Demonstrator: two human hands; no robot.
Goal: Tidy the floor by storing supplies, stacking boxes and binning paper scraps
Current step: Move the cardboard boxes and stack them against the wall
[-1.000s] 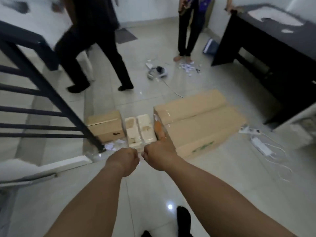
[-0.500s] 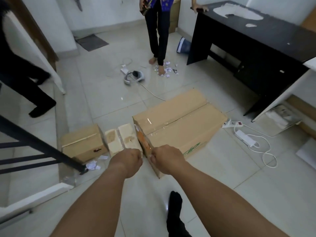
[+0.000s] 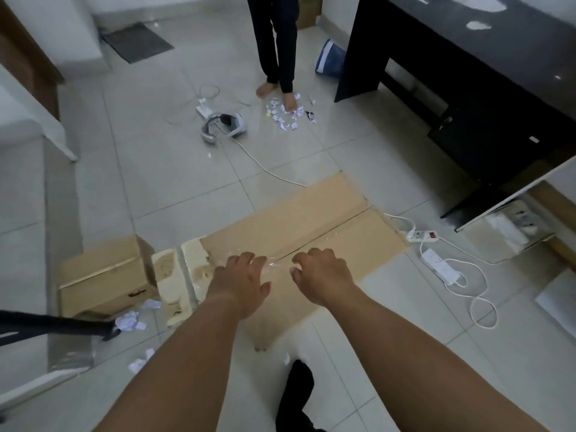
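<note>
Now | large box (image 3: 311, 219): brown cardboard, clear-taped seam | left hand (image 3: 241, 283), right hand (image 3: 321, 275): apart, fingers loose, on top

Bare tiles (image 3: 174, 188) are lying open beyond the large cardboard box (image 3: 311, 226), up to the headset (image 3: 223, 127) and its cable (image 3: 265, 169). Left, a small box (image 3: 103, 275) and foam blocks (image 3: 174, 275) are crowding the side (just beside it); right, power strips (image 3: 441, 269) and looping cords (image 3: 480, 294) are cluttering the floor.
</note>
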